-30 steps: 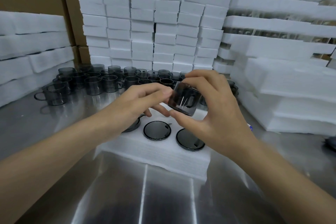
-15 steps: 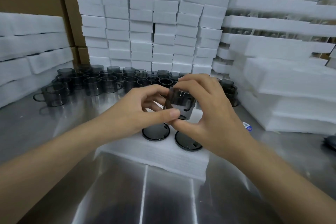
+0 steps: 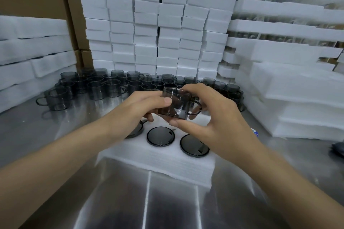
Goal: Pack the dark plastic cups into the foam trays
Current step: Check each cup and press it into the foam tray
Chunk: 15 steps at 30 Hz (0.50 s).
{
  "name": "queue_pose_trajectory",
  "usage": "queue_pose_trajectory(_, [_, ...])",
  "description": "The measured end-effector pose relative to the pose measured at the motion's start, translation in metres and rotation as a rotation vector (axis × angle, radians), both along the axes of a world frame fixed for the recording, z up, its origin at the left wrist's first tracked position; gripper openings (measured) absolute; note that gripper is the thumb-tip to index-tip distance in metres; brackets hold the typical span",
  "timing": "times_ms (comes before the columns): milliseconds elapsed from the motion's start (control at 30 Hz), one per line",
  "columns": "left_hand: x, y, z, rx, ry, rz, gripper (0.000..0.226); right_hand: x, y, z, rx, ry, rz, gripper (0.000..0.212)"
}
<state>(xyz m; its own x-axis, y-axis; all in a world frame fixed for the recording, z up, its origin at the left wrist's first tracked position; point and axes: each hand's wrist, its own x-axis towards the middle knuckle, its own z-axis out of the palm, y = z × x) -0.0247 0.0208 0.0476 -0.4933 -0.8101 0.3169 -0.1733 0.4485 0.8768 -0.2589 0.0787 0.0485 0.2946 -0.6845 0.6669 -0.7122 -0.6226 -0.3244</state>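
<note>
Left hand (image 3: 141, 106) and right hand (image 3: 214, 122) grip the dark cup (image 3: 176, 104), now rotated handle-right above the foam tray (image 3: 167, 160); seating likely follows.

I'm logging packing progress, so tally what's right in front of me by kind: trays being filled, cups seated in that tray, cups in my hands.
Foam tray being filled: 1
Dark cups seated in it: 3
Dark cup held by left hand and right hand: 1
Total: 5
Loose cups behind: too crowded to count.
</note>
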Motion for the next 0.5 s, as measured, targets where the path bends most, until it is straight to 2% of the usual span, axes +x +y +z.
queue_pose_trajectory(67, [0.0, 0.003, 0.0, -0.001, -0.012, -0.011, 0.051, 0.0, 0.001, 0.001, 0.001, -0.002, -0.021, 0.059])
queue_pose_trajectory(233, [-0.004, 0.014, 0.006, -0.04, -0.034, -0.019, 0.036, 0.0, 0.004, 0.003, -0.042, 0.022, -0.048, 0.048])
queue_pose_trajectory(333, [-0.009, 0.017, 0.006, -0.056, -0.025, -0.008, 0.038, 0.001, 0.004, 0.004, -0.064, 0.036, -0.075, 0.046])
queue_pose_trajectory(500, [-0.013, 0.015, -0.001, -0.126, -0.042, 0.104, 0.038, -0.002, 0.001, 0.001, 0.018, 0.067, -0.094, 0.054])
